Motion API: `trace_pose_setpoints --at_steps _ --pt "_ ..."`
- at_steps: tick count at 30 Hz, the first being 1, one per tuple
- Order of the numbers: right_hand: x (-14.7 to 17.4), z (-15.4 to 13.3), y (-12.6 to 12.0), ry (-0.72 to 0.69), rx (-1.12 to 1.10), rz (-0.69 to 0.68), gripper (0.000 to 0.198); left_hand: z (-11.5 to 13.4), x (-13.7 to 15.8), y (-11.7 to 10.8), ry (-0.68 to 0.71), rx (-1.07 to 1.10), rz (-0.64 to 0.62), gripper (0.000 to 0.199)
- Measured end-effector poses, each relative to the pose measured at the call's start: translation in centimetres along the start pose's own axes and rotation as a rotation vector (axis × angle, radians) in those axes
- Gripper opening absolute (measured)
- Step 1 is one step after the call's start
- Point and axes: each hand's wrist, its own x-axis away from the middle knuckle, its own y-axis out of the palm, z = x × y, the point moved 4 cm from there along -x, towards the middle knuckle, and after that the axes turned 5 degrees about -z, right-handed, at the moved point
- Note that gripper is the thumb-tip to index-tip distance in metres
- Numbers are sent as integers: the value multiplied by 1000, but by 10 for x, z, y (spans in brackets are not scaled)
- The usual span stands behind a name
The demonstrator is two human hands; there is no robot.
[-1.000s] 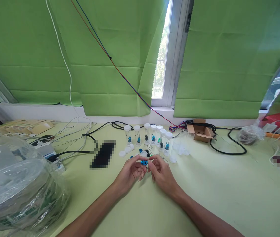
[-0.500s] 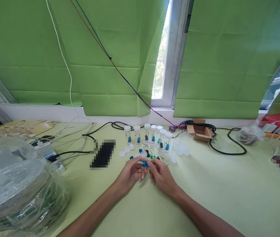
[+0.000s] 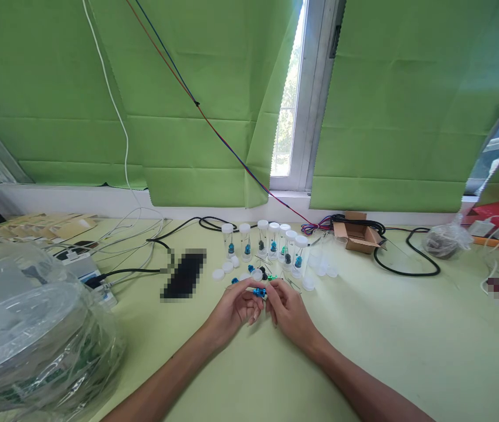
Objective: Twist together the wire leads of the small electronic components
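A small, shiny blue metal part (image 3: 258, 292) is held between my two hands above the table. My left hand (image 3: 237, 308) has its fingers curled around the part's left side. From the right, my right hand (image 3: 292, 310) pinches at the part's other end with thumb and fingers; the exact contact is too small to make out. Just beyond my fingertips lie loose blue, black and green parts, among them a green part (image 3: 272, 278), with thin bent metal rods (image 3: 294, 285). Behind them stand several clear capped vials (image 3: 244, 241), each with a coloured part inside.
White caps (image 3: 218, 274) lie left of the vials, and uncapped clear vials (image 3: 319, 261) lie to the right. An open cardboard box (image 3: 359, 237) and black cable (image 3: 407, 272) are behind. A plastic-wrapped spool (image 3: 24, 340) fills the left front. A blurred dark rectangle (image 3: 184, 274) lies left.
Both hands stay in nearly the same place. The blue part and the right fingers have shifted very slightly.
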Motion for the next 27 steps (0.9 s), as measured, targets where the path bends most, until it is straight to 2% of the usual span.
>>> trace_pose_setpoints --at_steps 5,10,16,27 --pt "0 -2 2 -40 -34 -34 25 1 0 -1 1 27 18 33" --pt "0 0 3 -31 -62 -56 25 1 0 -1 -7 22 14 35" --pt "0 -2 2 -13 -77 -66 31 1 0 1 -7 -2 1 34" --pt "-1 -1 2 11 65 -53 53 -3 0 0 -28 -5 -32 35"
